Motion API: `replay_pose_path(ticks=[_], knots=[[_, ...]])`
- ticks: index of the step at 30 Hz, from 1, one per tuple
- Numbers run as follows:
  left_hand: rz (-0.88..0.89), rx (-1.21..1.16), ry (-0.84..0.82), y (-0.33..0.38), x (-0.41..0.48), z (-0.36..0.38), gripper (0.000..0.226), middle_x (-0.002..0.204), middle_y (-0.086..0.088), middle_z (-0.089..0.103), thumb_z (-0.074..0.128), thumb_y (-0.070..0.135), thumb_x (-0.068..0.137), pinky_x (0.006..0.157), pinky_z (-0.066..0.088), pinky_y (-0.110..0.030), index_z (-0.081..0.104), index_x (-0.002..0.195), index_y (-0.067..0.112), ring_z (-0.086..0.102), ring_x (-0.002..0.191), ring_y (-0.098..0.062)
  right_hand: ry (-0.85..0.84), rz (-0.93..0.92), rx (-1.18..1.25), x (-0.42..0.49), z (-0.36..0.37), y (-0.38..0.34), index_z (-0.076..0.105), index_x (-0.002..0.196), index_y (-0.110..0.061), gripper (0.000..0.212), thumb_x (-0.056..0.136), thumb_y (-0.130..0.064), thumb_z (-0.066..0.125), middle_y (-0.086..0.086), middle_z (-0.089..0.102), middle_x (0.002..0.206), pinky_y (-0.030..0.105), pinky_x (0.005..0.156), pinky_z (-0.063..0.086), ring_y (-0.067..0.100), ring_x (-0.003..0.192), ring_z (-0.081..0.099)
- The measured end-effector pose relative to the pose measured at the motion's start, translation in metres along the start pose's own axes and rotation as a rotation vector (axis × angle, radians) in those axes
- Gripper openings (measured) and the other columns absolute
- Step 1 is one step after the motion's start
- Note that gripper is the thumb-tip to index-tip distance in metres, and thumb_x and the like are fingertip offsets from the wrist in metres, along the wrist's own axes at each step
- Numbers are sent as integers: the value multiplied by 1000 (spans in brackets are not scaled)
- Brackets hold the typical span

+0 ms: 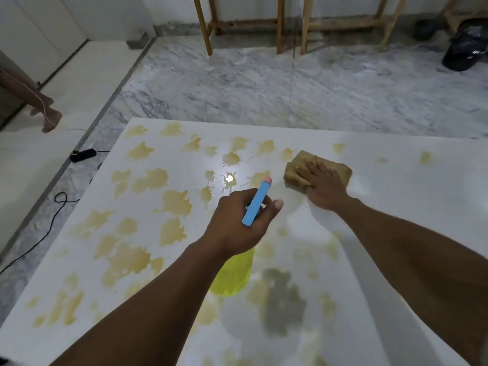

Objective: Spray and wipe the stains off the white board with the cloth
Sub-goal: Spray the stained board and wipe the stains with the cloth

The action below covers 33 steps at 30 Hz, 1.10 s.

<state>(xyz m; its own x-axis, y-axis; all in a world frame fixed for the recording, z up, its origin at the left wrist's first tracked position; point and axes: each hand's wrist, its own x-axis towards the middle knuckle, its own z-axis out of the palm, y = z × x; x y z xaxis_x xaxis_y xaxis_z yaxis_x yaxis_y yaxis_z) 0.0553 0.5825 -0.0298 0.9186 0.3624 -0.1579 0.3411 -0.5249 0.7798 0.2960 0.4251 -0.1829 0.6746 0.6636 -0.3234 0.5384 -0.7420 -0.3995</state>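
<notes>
Closest, my left grip [237,223] clamps the spray bottle [233,276], my right grip [324,186] lies flat on the cloth [293,167], seemingly mid-wipe; next I'd spray the stains [174,202] leftward.

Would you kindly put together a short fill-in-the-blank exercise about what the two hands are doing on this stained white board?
1. The left hand grips a spray bottle with a ____ head.
2. The right hand presses flat on the ____.
3. Most stains on the white board lie to the ____ of the right hand.

Missing words: blue; cloth; left.
</notes>
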Motion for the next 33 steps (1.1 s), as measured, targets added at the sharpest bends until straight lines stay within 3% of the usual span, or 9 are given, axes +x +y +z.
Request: replay_pose_path(ticks=[2,4,8,11,20,24,28,31,33], knots=[[-16,3,-7,-5,-3,1,36,72,-6,73,66,60,94,73,63,-47,68,90,24,74,60,-23,67,41,-82,-8,13,4,19,157,-42,58,102,-29,33,-10,8,167,51,121,4,22,155,-1],[-31,1,-23,-10,-12,2,35,70,-6,74,66,58,95,71,64,-42,68,91,22,74,55,-18,71,25,-69,-18,15,5,19,156,-44,57,100,-38,27,-8,8,168,50,121,4,21,155,0],[-60,-16,-41,-18,-41,0,35,73,-9,74,68,55,95,60,62,-28,68,93,20,75,53,-17,120,24,-83,-64,40,-7,22,155,-43,79,78,-54,7,-10,11,167,45,121,2,18,155,3],[-61,-23,-44,-21,-72,-2,30,74,-16,73,69,52,95,55,57,-17,66,91,22,75,53,-18,109,14,-45,-112,65,-16,21,154,-46,76,79,-55,8,-11,10,167,45,121,-1,16,155,2],[8,-42,-30,-24,-230,-11,30,73,-18,74,70,49,96,53,54,-13,67,90,20,74,51,-18,134,13,-33,-288,156,-70,23,153,-44,76,79,-54,11,-14,10,165,47,121,4,16,155,4],[11,-34,-35,-35,-296,-17,29,69,-18,72,69,51,96,59,62,-27,62,81,27,74,50,-19,119,4,4,-355,190,-99,25,153,-42,76,80,-55,11,-14,10,164,47,121,4,15,155,5],[26,-30,-28,-36,-326,-26,32,58,-9,66,68,50,96,57,57,-23,59,76,28,74,50,-19,56,25,71,-385,198,-113,35,149,-44,49,101,-37,35,-16,17,162,42,122,6,10,154,8],[38,-53,-27,-32,-323,-31,29,65,-16,71,70,50,96,59,61,-27,62,80,27,74,50,-20,164,22,167,-385,178,-124,39,147,-47,43,106,-34,40,-3,54,146,26,112,25,-1,145,29],[41,-66,-25,-27,-308,-36,28,67,-15,72,70,50,96,62,62,-31,63,83,26,74,51,-22,60,186,381,-383,132,-138,61,133,-28,33,103,-30,48,1,69,116,26,83,46,5,103,66]])
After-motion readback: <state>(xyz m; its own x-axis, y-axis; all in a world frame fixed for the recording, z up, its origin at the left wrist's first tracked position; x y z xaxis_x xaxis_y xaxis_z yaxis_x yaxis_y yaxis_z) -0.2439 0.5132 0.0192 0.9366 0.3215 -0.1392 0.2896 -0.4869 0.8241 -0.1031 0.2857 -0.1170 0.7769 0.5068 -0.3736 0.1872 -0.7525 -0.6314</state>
